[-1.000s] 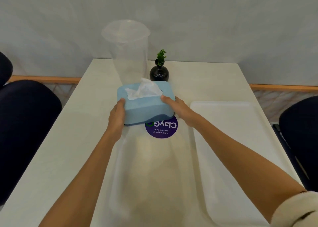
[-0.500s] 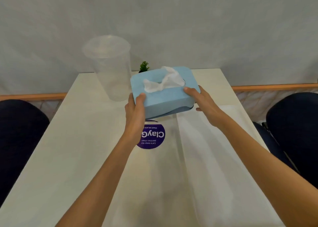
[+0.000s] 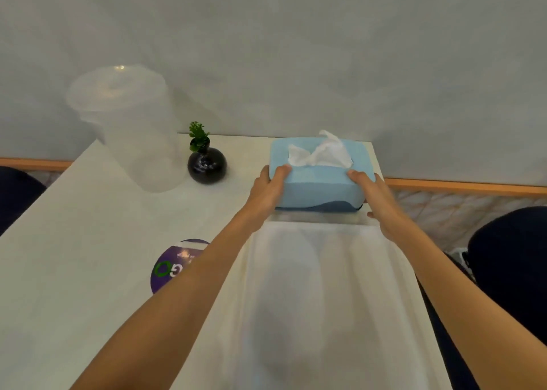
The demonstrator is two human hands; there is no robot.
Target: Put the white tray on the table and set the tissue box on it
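Note:
The light blue tissue box (image 3: 318, 179), with a white tissue sticking out of its top, is at the far end of the white tray (image 3: 322, 271). That tray lies on the right half of the white table (image 3: 74, 256). My left hand (image 3: 268, 190) grips the box's left end and my right hand (image 3: 377, 201) grips its right end. The box's dark base is level with the tray's far rim; I cannot tell whether it rests on the tray.
A tall clear plastic container (image 3: 130, 126) stands at the back left. A small black vase with a green plant (image 3: 206, 162) is beside it. A purple round sticker (image 3: 174, 264) is on the table. Dark chairs (image 3: 509, 271) flank both sides.
Both hands have carried the tissue box from the table's middle, above the purple sticker, to the right and down to the far end of the tray. The vase is uncovered again.

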